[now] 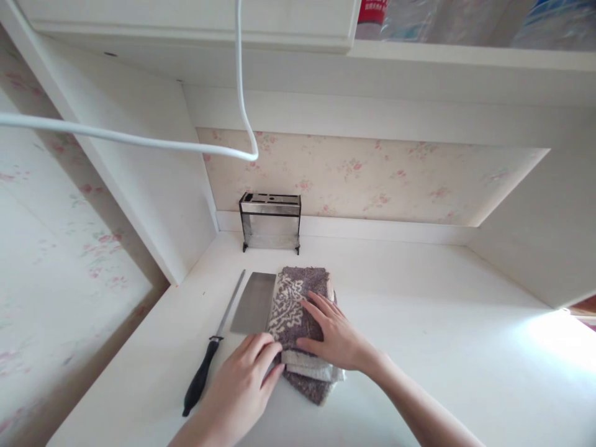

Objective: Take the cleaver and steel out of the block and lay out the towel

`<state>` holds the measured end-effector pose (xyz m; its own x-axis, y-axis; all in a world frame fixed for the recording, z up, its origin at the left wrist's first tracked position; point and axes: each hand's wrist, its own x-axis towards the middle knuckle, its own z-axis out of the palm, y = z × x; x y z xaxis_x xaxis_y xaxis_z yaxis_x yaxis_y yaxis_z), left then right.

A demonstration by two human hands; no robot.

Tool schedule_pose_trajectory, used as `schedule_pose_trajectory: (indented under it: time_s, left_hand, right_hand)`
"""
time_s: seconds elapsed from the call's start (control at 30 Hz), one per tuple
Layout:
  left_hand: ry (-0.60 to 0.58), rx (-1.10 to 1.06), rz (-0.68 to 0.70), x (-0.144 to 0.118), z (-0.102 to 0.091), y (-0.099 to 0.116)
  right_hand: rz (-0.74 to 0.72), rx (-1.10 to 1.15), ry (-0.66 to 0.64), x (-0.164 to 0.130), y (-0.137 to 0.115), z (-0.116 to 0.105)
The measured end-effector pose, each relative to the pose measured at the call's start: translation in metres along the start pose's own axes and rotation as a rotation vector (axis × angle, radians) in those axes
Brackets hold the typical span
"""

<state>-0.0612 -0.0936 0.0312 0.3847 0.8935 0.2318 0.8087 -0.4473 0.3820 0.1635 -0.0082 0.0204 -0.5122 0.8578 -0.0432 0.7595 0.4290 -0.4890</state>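
A folded grey-purple towel [298, 298] with a cream pattern lies on the white counter [419, 323]. My right hand [333, 338] rests flat on top of it, fingers spread. A steel cleaver blade [254, 302] lies flat at the towel's left, its right edge tucked under the cloth. My left hand [246, 382] is curled at the blade's near end, where the handle is hidden beneath the fingers, touching the towel's near-left corner.
A honing steel [212, 351] with a black handle lies left of the cleaver. A metal knife block [270, 221] stands against the back wall. A white cable [139, 141] hangs overhead. Cabinet walls close in on both sides, with shelves above.
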Motion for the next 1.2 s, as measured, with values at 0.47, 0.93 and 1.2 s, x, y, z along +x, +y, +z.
schedule_pose_trajectory:
  time_s: [0.47,0.93,1.2]
  left_hand:
    - [-0.146,0.202,-0.075,0.028,0.036,0.009]
    - [-0.284,-0.148,-0.291,0.017,0.021,0.017]
    - [-0.164,-0.574,-0.272,0.03,0.021,0.011]
  right_hand:
    - [-0.162,-0.034,0.037,-0.032,0.013,-0.025]
    - [-0.335,-0.116,-0.098,-0.068,0.015,-0.003]
    - [-0.331,-0.042,0.085,-0.066,0.021,-0.002]
